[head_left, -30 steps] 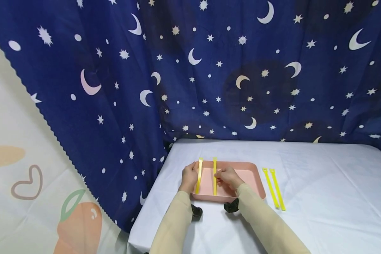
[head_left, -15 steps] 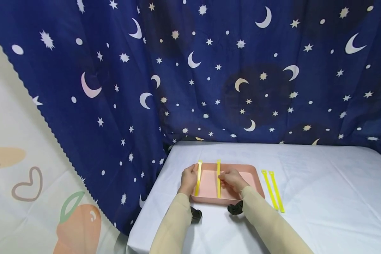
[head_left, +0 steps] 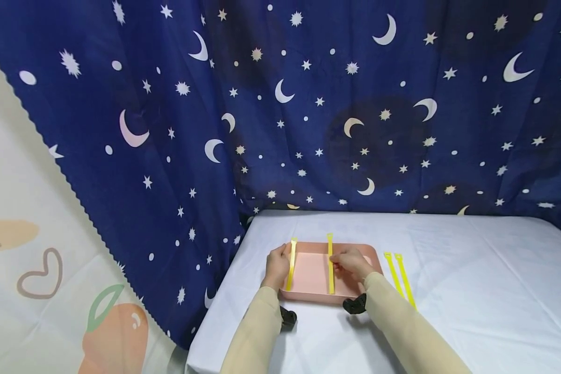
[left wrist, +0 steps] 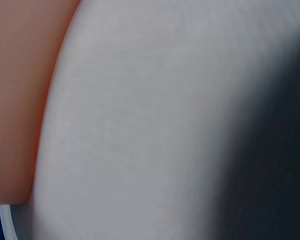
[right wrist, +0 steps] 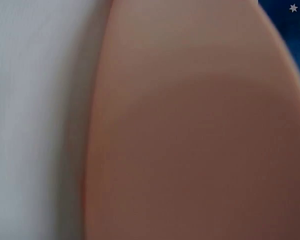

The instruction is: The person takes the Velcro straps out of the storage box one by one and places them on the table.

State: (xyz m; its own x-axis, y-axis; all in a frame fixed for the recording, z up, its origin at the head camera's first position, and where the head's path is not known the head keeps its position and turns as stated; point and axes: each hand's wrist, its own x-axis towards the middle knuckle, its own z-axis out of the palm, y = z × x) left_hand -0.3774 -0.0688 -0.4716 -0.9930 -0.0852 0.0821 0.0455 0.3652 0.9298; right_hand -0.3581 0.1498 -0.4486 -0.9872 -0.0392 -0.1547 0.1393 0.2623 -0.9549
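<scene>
A shallow pink tray lies on the table, its near wall facing me. My left hand grips the tray's left side, beside a yellow strap with a slotted head that lies across the tray. Near the middle, my right hand pinches a second yellow strap, which spans the tray from far rim to near side. The right wrist view is filled by blurred pink tray wall; the left wrist view has a pink surface at its left edge. Neither wrist view includes fingers.
Two more yellow straps lie side by side on the white tablecloth, right of the tray; the right sleeve covers their lower ends. A dark blue curtain with moons and stars hangs behind the table and along its left.
My right hand has moved right across the tray with its pinched strap. The left hand and the strap beside it have stayed by the tray's left side.
</scene>
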